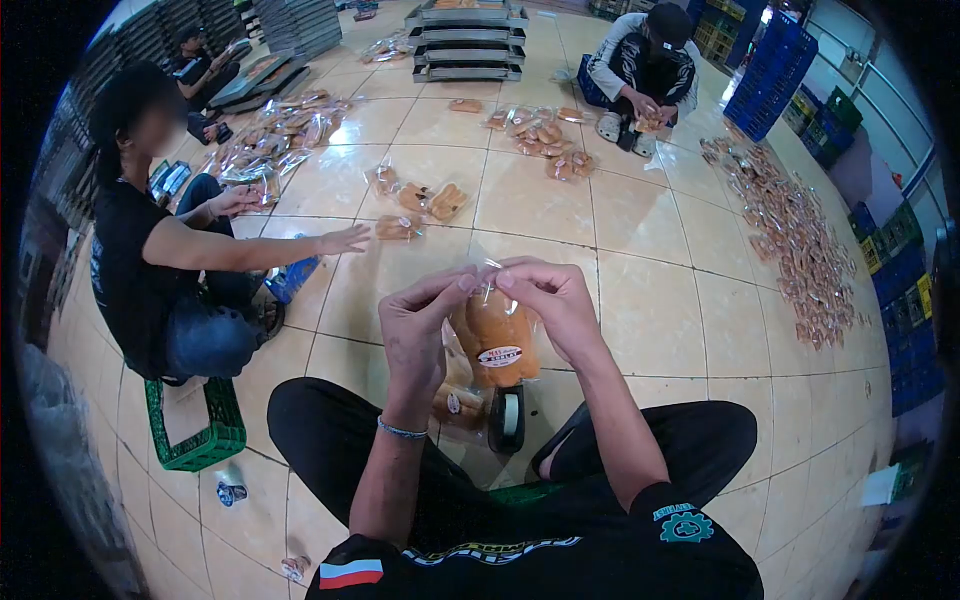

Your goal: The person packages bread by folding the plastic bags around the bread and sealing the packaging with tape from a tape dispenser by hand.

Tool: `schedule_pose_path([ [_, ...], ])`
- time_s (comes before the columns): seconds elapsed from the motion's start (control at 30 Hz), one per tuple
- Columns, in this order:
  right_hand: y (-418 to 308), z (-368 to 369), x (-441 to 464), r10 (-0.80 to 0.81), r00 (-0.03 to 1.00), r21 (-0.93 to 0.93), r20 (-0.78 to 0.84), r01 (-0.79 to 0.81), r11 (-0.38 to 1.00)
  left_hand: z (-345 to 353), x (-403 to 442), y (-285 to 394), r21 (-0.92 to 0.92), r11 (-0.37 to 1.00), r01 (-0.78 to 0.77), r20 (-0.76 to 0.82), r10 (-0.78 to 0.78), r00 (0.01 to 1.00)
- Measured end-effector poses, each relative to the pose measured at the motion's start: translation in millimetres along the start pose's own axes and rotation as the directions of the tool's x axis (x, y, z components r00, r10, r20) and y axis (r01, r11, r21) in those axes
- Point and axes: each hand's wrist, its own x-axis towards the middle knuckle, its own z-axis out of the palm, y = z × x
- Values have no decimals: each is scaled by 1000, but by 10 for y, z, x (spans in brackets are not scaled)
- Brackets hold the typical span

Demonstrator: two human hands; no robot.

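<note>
Between our crossed legs, a black device with a pale green roll (pixel 507 418) stood on the cream tiled floor (pixel 660 330), its top end hidden behind what we held. Beside it lay a second clear bag of brown bread (pixel 455 402), partly covered too. Above them we held up a clear plastic bag of golden-brown bread (pixel 495 330) with an oval white, red and black label, its smallest print unreadable. Our left hand (pixel 425 315) and right hand (pixel 555 300) met at its top, each pinching the film between thumb and forefinger; the other fingertips were hard to make out. Farther left, a co-worker's spread hand (pixel 345 239) reached toward some bagged rolls (pixel 399 228). Rightward, we could not make out single packets in a long heap of small brown packets (pixel 795 240). The stacked grey metal trays (pixel 468 55) were cut off above.
</note>
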Motion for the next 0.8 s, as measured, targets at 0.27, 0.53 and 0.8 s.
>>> schedule_pose_path([
  [0.27, -48, 10, 18, -86, 996, -81, -26, 83, 993, 71, -91, 137, 377, 903, -206, 94, 184, 978],
  [0.53, -83, 36, -7, -192, 976, -94, -98, 183, 979, 90, -96, 40, 336, 870, -361, 104, 347, 932],
  [0.8, -297, 96, -68, -297, 955, -621, -8, 228, 749, 142, -138, 64, 649, 694, -312, 76, 348, 934],
])
